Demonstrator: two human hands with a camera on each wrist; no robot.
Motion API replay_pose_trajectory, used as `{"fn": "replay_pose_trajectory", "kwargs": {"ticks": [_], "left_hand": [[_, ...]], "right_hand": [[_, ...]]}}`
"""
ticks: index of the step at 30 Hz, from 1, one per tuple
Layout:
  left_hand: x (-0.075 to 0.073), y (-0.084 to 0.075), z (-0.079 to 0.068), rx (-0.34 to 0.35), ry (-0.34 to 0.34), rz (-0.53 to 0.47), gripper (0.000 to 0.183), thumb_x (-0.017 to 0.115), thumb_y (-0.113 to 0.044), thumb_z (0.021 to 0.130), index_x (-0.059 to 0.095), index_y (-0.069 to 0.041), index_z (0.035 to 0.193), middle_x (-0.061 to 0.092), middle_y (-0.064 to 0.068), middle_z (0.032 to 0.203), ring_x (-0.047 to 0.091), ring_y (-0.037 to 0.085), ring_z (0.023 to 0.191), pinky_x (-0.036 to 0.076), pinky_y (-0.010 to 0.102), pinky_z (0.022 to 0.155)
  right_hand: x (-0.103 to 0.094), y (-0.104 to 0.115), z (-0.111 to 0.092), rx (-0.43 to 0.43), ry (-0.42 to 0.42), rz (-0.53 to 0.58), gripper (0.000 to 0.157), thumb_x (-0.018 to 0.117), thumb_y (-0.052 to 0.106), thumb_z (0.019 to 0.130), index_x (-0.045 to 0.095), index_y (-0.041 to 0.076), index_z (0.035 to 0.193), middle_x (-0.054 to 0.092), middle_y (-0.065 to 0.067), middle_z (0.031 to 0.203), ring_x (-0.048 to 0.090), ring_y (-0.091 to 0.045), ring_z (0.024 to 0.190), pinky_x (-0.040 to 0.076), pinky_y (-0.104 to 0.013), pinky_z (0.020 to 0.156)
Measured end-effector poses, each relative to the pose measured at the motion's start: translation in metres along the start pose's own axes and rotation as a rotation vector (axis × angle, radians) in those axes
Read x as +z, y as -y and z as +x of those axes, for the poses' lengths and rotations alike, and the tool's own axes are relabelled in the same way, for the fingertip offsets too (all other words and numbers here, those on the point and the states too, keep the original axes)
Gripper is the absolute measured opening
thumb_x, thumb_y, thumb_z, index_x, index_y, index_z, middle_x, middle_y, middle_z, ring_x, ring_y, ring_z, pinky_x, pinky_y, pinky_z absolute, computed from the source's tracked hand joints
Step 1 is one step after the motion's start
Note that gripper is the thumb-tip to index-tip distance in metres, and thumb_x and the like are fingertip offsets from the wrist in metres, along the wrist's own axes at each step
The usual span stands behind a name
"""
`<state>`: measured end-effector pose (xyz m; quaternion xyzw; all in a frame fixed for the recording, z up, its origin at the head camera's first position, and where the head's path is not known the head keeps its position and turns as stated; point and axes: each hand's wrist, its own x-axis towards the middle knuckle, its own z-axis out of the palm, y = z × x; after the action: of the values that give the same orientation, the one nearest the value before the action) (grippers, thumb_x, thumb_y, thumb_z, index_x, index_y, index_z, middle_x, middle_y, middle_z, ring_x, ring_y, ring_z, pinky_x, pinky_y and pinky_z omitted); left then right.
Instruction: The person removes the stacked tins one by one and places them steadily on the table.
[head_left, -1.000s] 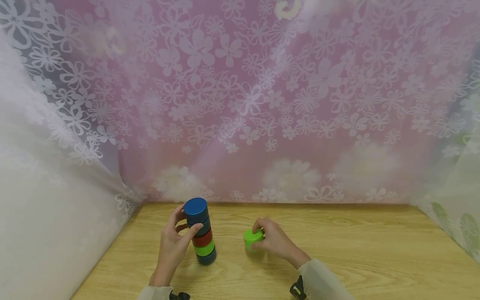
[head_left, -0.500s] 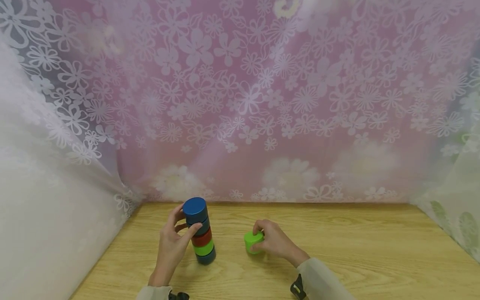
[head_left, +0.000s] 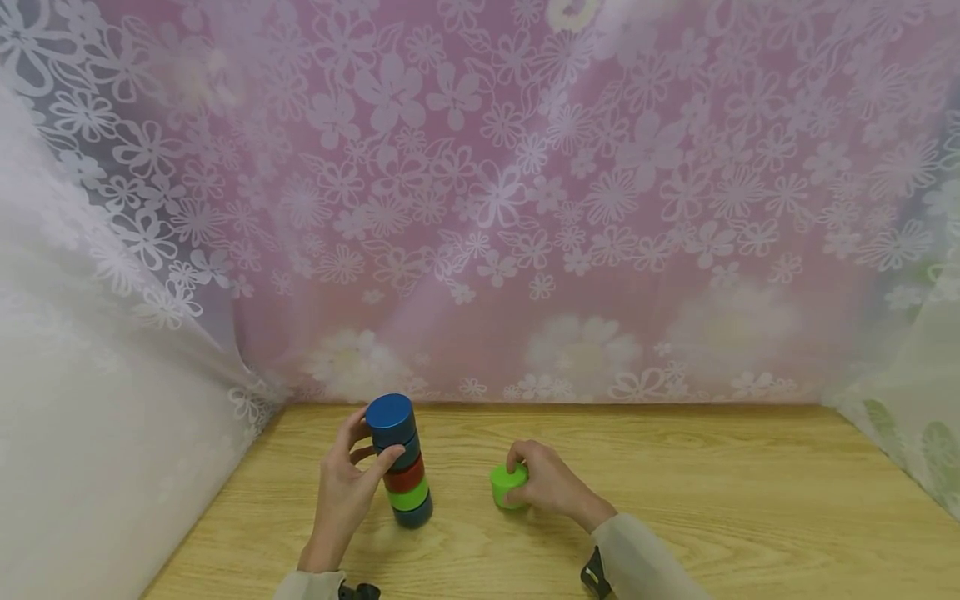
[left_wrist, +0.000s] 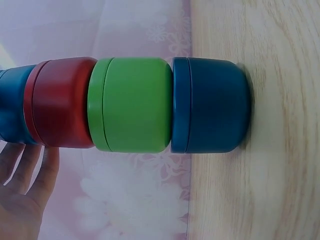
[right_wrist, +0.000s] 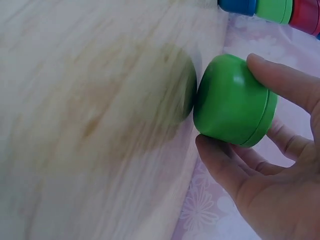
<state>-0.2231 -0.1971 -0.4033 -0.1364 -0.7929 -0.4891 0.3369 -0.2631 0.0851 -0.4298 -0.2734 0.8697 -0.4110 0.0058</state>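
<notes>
A column of several round lidded tins stands upright at centre left in the head view. From bottom to top come a blue tin (left_wrist: 215,106), a green tin (left_wrist: 135,105), a red tin (left_wrist: 65,102), another blue tin (head_left: 407,455) and a top blue tin (head_left: 392,421). My left hand (head_left: 347,485) curls round the upper blue part, thumb in front and fingers behind. To the right of the column, my right hand (head_left: 553,483) pinches a separate green tin (right_wrist: 232,100) between thumb and fingers. Its base is right at the tabletop, lid side up.
The wood-grain table (head_left: 712,500) runs back to a pink flowered curtain (head_left: 525,208). White sheeting (head_left: 97,400) hangs at the left, and a pale patterned sheet (head_left: 907,417) at the right. A dark wrist device (head_left: 596,575) sits by the right sleeve.
My right hand and the separate green tin have shifted very slightly toward me and to the right. The left hand keeps its grip, and the column stays in place.
</notes>
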Motion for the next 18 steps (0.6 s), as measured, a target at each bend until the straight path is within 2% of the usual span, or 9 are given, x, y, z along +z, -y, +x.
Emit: {"fn": "replay_pose_trajectory", "kwargs": {"ticks": [7,13,18], "left_hand": [[0.0001,-0.0003,0.0003,-0.010,0.007,-0.009,0.064,0.083,0.004,0.082,0.053,0.002,0.138,0.068,0.015,0.118,0.062,0.013,0.107,0.058,0.028,0.082],[-0.0007,0.0006,0.0002,-0.025,0.012,-0.009,0.065,0.083,0.003,0.082,0.052,0.002,0.139,0.067,0.015,0.118,0.061,0.007,0.107,0.058,0.027,0.082],[-0.0024,-0.0017,-0.0003,-0.018,0.023,0.003,0.063,0.081,0.001,0.085,0.051,0.002,0.140,0.067,0.016,0.119,0.063,0.019,0.108,0.059,0.038,0.083]], "right_hand": [[0.0023,0.0007,0.0004,-0.003,0.005,-0.017,0.038,0.089,-0.006,0.069,0.056,0.005,0.084,0.060,-0.013,0.102,0.057,-0.026,0.091,0.056,-0.041,0.073],[0.0030,0.0000,-0.0002,-0.028,0.007,-0.024,0.039,0.090,-0.008,0.067,0.056,0.005,0.082,0.060,-0.011,0.100,0.058,-0.027,0.094,0.058,-0.041,0.076],[0.0002,0.0019,-0.0022,-0.014,0.026,-0.023,0.037,0.090,-0.006,0.069,0.058,0.005,0.084,0.059,-0.009,0.099,0.057,-0.026,0.092,0.056,-0.041,0.076]]}}
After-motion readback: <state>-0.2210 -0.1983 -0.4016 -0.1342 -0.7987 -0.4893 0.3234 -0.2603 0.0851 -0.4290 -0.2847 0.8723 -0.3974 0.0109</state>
